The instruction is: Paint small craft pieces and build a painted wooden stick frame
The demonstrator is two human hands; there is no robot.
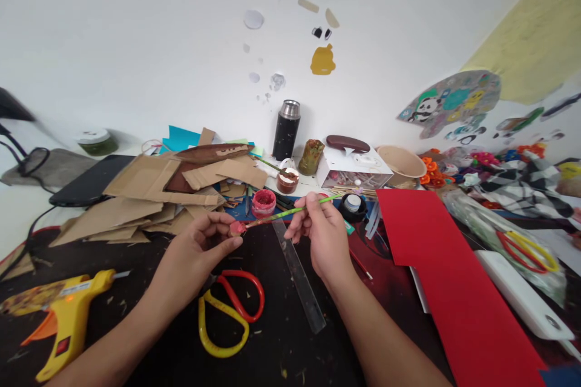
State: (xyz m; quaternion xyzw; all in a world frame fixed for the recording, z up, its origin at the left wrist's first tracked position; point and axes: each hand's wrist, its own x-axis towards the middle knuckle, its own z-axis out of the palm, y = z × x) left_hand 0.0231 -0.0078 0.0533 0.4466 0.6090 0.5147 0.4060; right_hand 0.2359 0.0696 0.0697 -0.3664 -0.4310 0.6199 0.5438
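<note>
Between the thumb and fingers of my left hand is a small red-painted piece. My right hand pinches a green paintbrush, whose tip points left and meets the red piece. Just behind the brush stands an open jar of red paint. Farther back, a jar of brown paint has a second brush lying across it. Scissors with one red and one yellow handle lie below my left hand. A clear ruler rests on the dark mat between my forearms.
A yellow glue gun lies at the left, below stacked cardboard pieces. Red card covers part of the right side. A black flask and a white box stand near the wall.
</note>
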